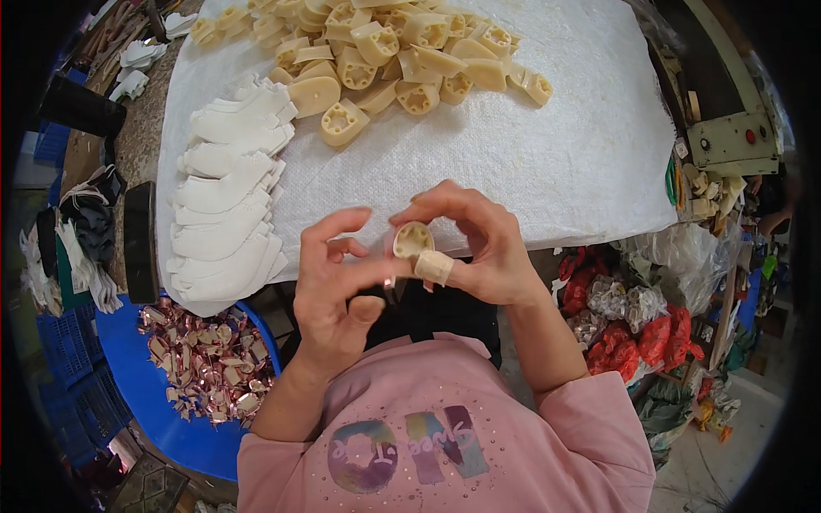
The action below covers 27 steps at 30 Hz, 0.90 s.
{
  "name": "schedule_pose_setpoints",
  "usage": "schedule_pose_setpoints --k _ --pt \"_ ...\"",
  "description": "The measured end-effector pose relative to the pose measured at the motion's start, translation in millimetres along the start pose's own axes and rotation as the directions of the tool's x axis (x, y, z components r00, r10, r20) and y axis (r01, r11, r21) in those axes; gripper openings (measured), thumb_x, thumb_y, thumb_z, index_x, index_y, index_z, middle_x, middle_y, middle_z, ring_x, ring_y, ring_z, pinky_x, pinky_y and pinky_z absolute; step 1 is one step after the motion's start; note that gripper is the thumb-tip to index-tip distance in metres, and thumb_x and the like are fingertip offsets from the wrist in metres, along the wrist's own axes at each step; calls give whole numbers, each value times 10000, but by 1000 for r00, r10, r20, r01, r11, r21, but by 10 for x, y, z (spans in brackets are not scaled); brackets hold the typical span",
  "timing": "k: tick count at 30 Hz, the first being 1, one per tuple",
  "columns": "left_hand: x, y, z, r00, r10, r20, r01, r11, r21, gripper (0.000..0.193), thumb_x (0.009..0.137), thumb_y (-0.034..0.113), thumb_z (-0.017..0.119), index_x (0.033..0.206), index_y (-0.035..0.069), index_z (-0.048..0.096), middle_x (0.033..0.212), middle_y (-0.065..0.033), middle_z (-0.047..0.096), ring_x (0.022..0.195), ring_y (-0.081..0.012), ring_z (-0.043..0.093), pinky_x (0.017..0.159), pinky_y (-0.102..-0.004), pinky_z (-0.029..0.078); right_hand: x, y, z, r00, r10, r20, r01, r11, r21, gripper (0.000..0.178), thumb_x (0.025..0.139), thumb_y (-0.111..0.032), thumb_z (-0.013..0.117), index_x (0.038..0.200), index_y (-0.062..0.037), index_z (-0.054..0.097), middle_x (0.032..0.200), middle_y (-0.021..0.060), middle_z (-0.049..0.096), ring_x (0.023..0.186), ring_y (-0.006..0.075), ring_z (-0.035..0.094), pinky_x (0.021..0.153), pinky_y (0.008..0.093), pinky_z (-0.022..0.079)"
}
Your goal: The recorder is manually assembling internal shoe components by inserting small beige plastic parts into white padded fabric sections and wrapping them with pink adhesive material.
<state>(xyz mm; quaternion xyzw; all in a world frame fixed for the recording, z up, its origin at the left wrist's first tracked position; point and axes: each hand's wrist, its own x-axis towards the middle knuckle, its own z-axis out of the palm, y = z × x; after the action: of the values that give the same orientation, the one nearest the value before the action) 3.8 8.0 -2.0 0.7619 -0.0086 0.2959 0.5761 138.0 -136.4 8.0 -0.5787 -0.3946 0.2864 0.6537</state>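
Note:
Between my two hands is a small beige shoe heel [414, 240], its hollowed end facing up and a shiny pinkish covering along its edge. My right hand [486, 248] grips it with curled fingers and a thumb wrapped in a beige bandage [434, 267]. The fingers of my left hand [332, 278] are spread and bent; one reaches across and touches the heel's lower edge. Beyond my hands, many bare beige heels [345, 122] lie heaped on a white woven sheet [479, 162]. White cut pieces [227, 209] overlap in a row at its left.
At my lower left, a blue basin [128, 342] contains many pinkish metallic covered heels [214, 368]. A dark phone-like slab [140, 239] stands beside the sheet. Red and clear plastic bags [637, 338] crowd the right side, below a greenish machine box [734, 144] with buttons.

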Motion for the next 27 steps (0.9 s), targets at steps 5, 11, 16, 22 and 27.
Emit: schedule_pose_setpoints --k 5,11,16,22,27 --pt "3 5 32 847 -436 304 527 765 -372 581 969 383 361 1375 -23 273 1102 -112 504 899 -123 502 721 -233 417 -12 -46 107 987 -144 70 158 948 -277 510 675 -33 736 1151 -68 555 973 60 637 845 215 565 728 304 474" --pt "-59 -12 272 862 -488 138 476 687 -549 466 937 292 401 1305 26 296 1021 -87 492 805 -130 520 692 -257 447 -79 120 293 972 -232 -40 197 897 -396 433 736 -92 706 1147 -103 570 1065 75 527 988 218 461 704 308 471" --pt "-51 55 267 842 -507 182 512 648 -564 544 942 419 400 1315 44 272 1041 -90 486 811 -134 529 683 -234 449 -38 102 325 988 66 -141 -47 990 134 212 909 -190 515 1069 -65 576 1055 78 488 742 134 576 452 185 490" --pt "-9 110 407 921 -385 55 367 814 -449 740 919 582 316 1349 -13 219 1088 -101 476 837 -96 514 619 -206 437 76 -12 228 936 331 119 -352 872 340 175 900 -197 519 973 -44 561 987 93 559 550 81 564 345 186 441" --pt "-57 131 426 920 -392 3 374 875 -309 676 936 550 304 1275 -34 295 1064 -127 472 845 -112 506 657 -216 437 -8 -16 333 940 321 112 -340 897 281 166 900 -208 535 916 -44 549 996 84 550 630 109 549 491 214 474"
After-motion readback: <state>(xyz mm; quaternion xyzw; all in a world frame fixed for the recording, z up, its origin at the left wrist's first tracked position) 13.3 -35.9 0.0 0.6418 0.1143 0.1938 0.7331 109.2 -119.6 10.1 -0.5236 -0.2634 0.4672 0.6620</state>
